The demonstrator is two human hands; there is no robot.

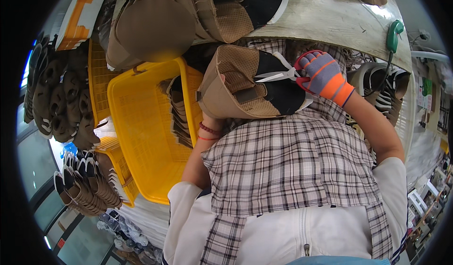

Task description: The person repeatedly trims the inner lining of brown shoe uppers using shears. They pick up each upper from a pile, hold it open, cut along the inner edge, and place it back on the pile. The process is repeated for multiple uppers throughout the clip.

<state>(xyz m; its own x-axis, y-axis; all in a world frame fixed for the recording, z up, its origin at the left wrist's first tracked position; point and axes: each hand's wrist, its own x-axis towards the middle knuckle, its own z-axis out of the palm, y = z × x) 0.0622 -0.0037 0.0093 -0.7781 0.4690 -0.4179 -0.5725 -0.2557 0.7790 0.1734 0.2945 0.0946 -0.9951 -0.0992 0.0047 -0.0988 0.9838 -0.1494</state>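
A brown shoe upper (214, 95) with mesh and black lining is held up in front of my chest. My left hand (214, 122) grips it from the left and below; most of its fingers are hidden behind the fabric. Gloved in grey and orange, my right hand (325, 75) is closed round the red handles of a pair of scissors (276, 76). The scissor blades are spread and point left, over the upper's black lining. Their tips lie close to the lining, but whether they touch it I cannot tell.
More brown uppers (231, 21) are stacked on the worktable (321, 17) ahead. To my left stands a yellow basket (146, 123) with several uppers inside. Further left are bunches of uppers (61, 95). A green handled tool (393, 36) with a black cord sits at the table's right edge.
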